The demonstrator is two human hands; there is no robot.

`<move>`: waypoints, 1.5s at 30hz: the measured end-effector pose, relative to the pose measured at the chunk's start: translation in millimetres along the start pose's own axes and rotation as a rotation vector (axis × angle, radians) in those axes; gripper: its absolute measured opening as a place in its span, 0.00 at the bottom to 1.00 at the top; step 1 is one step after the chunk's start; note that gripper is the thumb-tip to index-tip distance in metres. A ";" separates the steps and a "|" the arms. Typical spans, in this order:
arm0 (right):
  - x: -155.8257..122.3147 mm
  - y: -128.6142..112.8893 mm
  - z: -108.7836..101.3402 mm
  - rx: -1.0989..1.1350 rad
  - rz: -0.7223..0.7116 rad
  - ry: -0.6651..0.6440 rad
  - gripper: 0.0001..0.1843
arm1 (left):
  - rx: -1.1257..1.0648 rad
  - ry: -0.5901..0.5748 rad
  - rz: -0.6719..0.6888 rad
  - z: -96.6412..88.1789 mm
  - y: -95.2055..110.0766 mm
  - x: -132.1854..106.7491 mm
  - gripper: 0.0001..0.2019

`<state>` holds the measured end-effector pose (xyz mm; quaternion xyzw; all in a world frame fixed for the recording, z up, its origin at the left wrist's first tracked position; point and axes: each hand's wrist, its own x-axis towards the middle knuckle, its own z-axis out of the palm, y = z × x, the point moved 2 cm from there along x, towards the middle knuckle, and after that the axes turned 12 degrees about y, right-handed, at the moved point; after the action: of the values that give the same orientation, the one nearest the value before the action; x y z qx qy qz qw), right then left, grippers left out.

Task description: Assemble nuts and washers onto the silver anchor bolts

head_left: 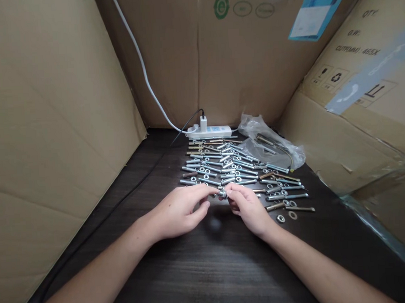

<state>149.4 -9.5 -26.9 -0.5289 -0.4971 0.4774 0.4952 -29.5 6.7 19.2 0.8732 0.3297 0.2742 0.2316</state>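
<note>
In front of the rows of hardware, my right hand is closed in a pinch round a short shiny metal bolt. A nut-like end of this bolt points left, and the rest is hidden by the fingers. My left hand reaches in from the other side, index finger stretched out and touching the bolt's end. Its thumb stays apart below, not gripping. Just beyond both hands lie several metal sleeves and bolts with washers. A loose hex nut and a flat washer rest right of my right hand.
A white power strip with a plugged-in charger stands at the back. A black cable runs across the dark table on the left. The clear plastic bag holds metal parts. Cardboard walls enclose three sides.
</note>
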 end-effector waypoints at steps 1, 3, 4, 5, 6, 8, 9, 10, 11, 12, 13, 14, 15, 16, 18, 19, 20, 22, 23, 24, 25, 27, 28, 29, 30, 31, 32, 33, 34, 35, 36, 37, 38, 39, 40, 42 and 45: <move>-0.3 0.1 0.7 0.006 0.013 -0.007 0.11 | 0.002 0.001 -0.002 0.0 0.1 -0.1 0.18; -1.0 0.0 2.1 0.014 0.042 -0.021 0.11 | -0.008 -0.010 -0.002 0.2 0.8 -0.4 0.21; -1.3 -0.2 2.8 0.018 0.056 -0.026 0.12 | -0.019 -0.017 0.000 0.2 1.4 -0.5 0.22; -1.4 -0.5 3.4 0.022 0.069 -0.029 0.12 | -0.031 -0.023 0.006 0.1 2.1 -0.6 0.24; -1.5 -0.7 3.8 0.027 0.084 -0.031 0.12 | -0.043 -0.027 0.013 -0.1 2.9 -0.5 0.24; -1.6 -0.6 4.3 0.047 0.130 -0.036 0.12 | -0.057 -0.034 0.029 -0.5 4.6 -0.3 0.23; -1.6 -0.4 4.5 0.064 0.158 -0.038 0.12 | -0.058 -0.038 0.035 -0.6 5.2 -0.1 0.21; -1.6 -0.2 4.4 0.082 0.181 -0.034 0.13 | -0.054 -0.043 0.040 -0.6 5.6 0.1 0.19; -1.6 0.0 4.2 0.099 0.199 -0.027 0.13 | -0.047 -0.050 0.043 -0.4 5.8 0.2 0.17; -1.5 0.0 3.9 0.113 0.210 -0.018 0.14 | -0.038 -0.054 0.044 -0.1 5.7 0.3 0.16; -1.5 -0.1 3.5 0.122 0.213 -0.007 0.15 | -0.030 -0.057 0.044 0.3 5.2 0.4 0.16; -1.5 -0.4 3.2 0.124 0.210 -0.001 0.15 | -0.023 -0.055 0.040 0.6 4.5 0.4 0.16; -1.5 -0.7 3.0 0.121 0.205 -0.002 0.15 | -0.019 -0.052 0.034 1.0 3.4 0.4 0.16; -1.5 -1.1 2.8 0.116 0.199 -0.006 0.16 | -0.014 -0.048 0.026 1.4 2.2 0.2 0.16; -1.6 -1.9 2.4 0.102 0.185 -0.018 0.17 | -0.002 -0.034 0.015 2.2 -0.3 -0.3 0.17; -1.7 -2.3 2.2 0.096 0.179 -0.022 0.18 | 0.007 -0.026 0.013 2.6 -1.4 -0.6 0.17; -1.7 -2.6 2.1 0.091 0.175 -0.023 0.18 | 0.016 -0.018 0.012 2.9 -2.2 -0.9 0.17; -2.0 -2.9 2.2 0.079 0.171 -0.026 0.18 | 0.030 -0.010 0.014 3.5 -2.9 -1.2 0.18; -2.2 -3.0 2.7 0.071 0.169 -0.029 0.18 | 0.030 -0.007 0.014 3.5 -2.7 -1.2 0.18; -2.5 -2.9 3.3 0.062 0.169 -0.034 0.18 | 0.026 -0.006 0.014 3.3 -2.2 -1.0 0.19; -2.8 -2.8 4.0 0.053 0.170 -0.039 0.17 | 0.019 -0.006 0.015 2.9 -1.3 -0.8 0.20; -3.5 -2.7 5.3 0.044 0.169 -0.044 0.17 | -0.002 -0.011 0.018 1.6 0.9 -0.3 0.22; -3.7 -2.7 5.6 0.047 0.169 -0.042 0.16 | -0.013 -0.015 0.020 0.9 2.0 -0.1 0.23; -4.0 -2.8 5.7 0.049 0.166 -0.035 0.15 | -0.025 -0.020 0.023 0.2 3.0 0.0 0.23; -4.1 -2.9 5.4 0.047 0.157 -0.024 0.13 | -0.036 -0.024 0.025 -0.4 3.8 0.1 0.23; -4.2 -3.1 4.8 0.043 0.143 -0.011 0.12 | -0.046 -0.026 0.024 -0.8 4.4 0.0 0.23; -4.3 -3.3 4.2 0.034 0.126 0.000 0.11 | -0.055 -0.027 0.023 -1.1 4.8 0.0 0.22; -4.5 -3.2 3.6 0.022 0.107 0.007 0.11 | -0.061 -0.028 0.022 -1.2 5.0 -0.2 0.22; -4.6 -2.9 3.1 0.008 0.090 0.011 0.11 | -0.066 -0.031 0.024 -1.1 5.0 -0.4 0.22; -4.6 -2.4 2.8 -0.003 0.075 0.013 0.11 | -0.068 -0.032 0.027 -1.1 5.0 -0.6 0.21; -4.6 -1.6 2.7 -0.009 0.066 0.013 0.12 | -0.070 -0.032 0.031 -0.9 4.9 -0.8 0.21; -4.5 -0.7 2.7 -0.013 0.060 0.014 0.12 | -0.071 -0.035 0.036 -0.8 4.8 -0.9 0.21; -4.2 0.4 2.8 -0.015 0.055 0.015 0.13 | -0.069 -0.038 0.039 -0.6 4.7 -1.0 0.21; -3.8 1.3 3.0 -0.015 0.051 0.014 0.13 | -0.065 -0.043 0.042 -0.3 4.6 -1.1 0.20; -3.2 2.2 3.1 -0.011 0.046 0.018 0.13 | -0.056 -0.053 0.043 0.1 4.5 -1.1 0.19; -1.9 3.1 2.9 0.004 0.043 0.031 0.13 | -0.035 -0.078 0.048 1.2 4.2 -1.0 0.16; -0.7 2.4 2.3 0.029 0.051 0.048 0.13 | -0.015 -0.091 0.040 2.9 2.9 -0.5 0.13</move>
<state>147.2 -10.2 -29.3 -0.5454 -0.4645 0.4842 0.5024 -26.7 3.7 18.5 0.8895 0.2993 0.2412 0.2472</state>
